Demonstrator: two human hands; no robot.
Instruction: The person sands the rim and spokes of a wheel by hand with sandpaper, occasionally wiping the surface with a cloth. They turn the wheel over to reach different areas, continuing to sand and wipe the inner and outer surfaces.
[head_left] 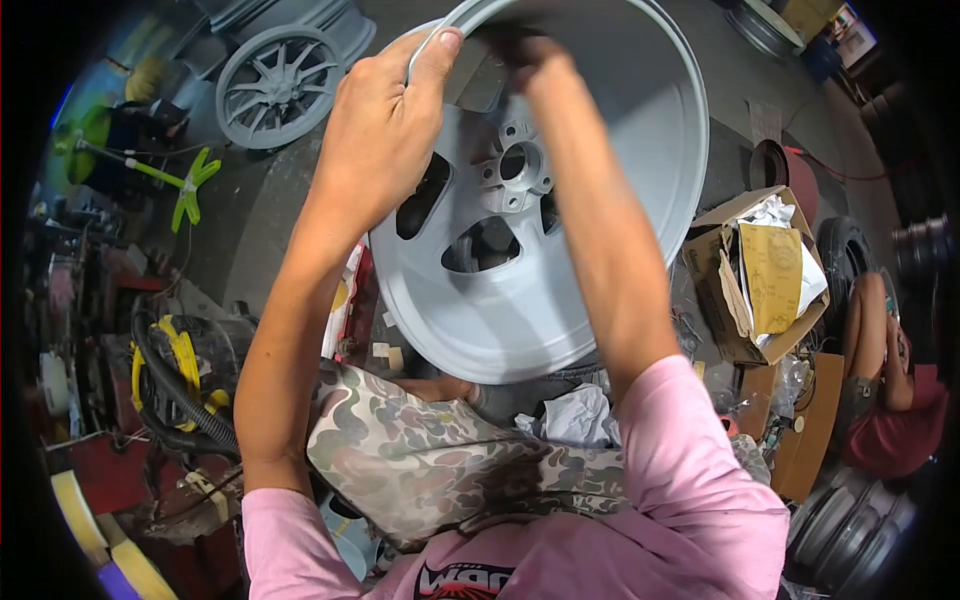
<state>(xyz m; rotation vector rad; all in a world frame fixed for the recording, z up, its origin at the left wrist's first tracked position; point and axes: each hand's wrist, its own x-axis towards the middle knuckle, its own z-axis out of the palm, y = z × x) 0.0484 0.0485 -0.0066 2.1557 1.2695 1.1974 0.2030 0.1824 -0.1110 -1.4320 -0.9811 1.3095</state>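
Note:
A large grey alloy wheel rim (480,320) is tilted up in front of my body, its spoked face and centre hole showing. My left hand (395,110) is closed around the rim's upper left lip, thumb over the edge. My right hand (535,60) reaches inside the rim's upper part, close to the inner wall. Motion smears its fingers, and a dark patch there is too blurred to name. Below the rim are my legs in camouflage trousers (410,450).
Another grey spoked wheel (280,87) lies at the upper left. On the right stands a cardboard box (715,290) with sandpaper (772,275) and crumpled paper. A seated person (890,400) is at far right. A black hose (190,410) lies left, near yellow-edged rolls (80,510).

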